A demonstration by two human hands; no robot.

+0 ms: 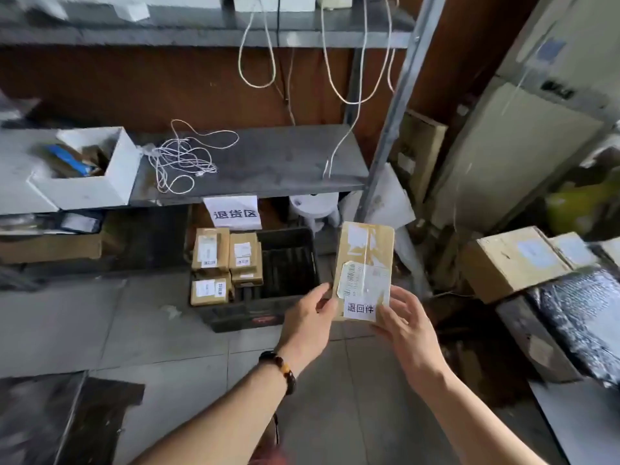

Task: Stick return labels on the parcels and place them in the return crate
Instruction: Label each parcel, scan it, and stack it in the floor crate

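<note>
Cardboard parcel point(364, 260) is held in the air near the black crate point(241, 318), left grip point(308, 317) and right grip point(406, 320) pinching its lower edges, probably to keep the return label point(360, 308) facing up for pressing

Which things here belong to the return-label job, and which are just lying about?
Job: parcel held by left hand and right hand, its return label, crate, labelled parcels inside it.
Lying about: white cable, open white box, cardboard boxes on the right, black bag.

Grey shelf point(285, 156) with white box point(84, 193) and tangled cable point(183, 159); tiled floor point(134, 313) under black crate point(248, 317).
</note>
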